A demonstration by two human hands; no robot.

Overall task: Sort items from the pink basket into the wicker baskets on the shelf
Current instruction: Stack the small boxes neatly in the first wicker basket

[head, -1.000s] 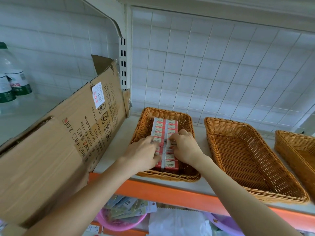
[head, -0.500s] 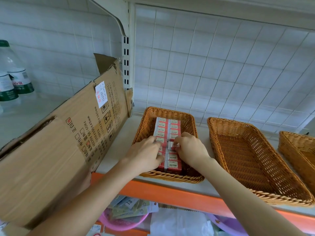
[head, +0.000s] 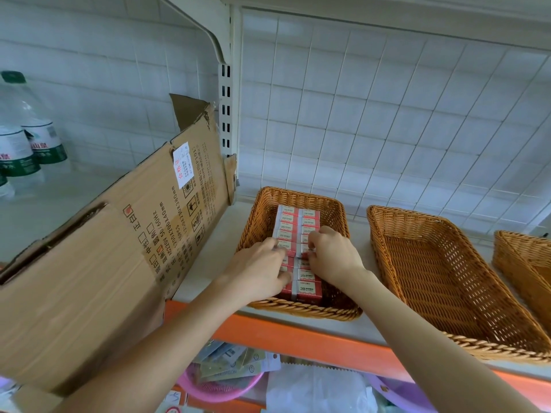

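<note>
Head view: woven rattan, honey-brown, makes three rectangular trays on the pale shelf (head: 214,248). The left wicker basket (head: 262,216) holds two tight rows of small cartons (head: 308,289) of glossy red-and-white card marked 2B.

The left hand (head: 259,269) lies over the left row with its fingers bent onto the cartons; whether it grips one I cannot tell. The right hand (head: 334,257) is curled, fingertips pinching a carton in the right row.

The middle wicker basket (head: 447,278) and the right wicker basket (head: 524,263) show bare weave. A creased cardboard box (head: 104,263) leans at left.

Below the shelf's orange lip (head: 298,335) sits the round pink basket (head: 220,389) with flat packets (head: 232,365) inside. Behind the shelf are a wire grid (head: 387,114), white tiles and plastic water bottles (head: 38,138).
</note>
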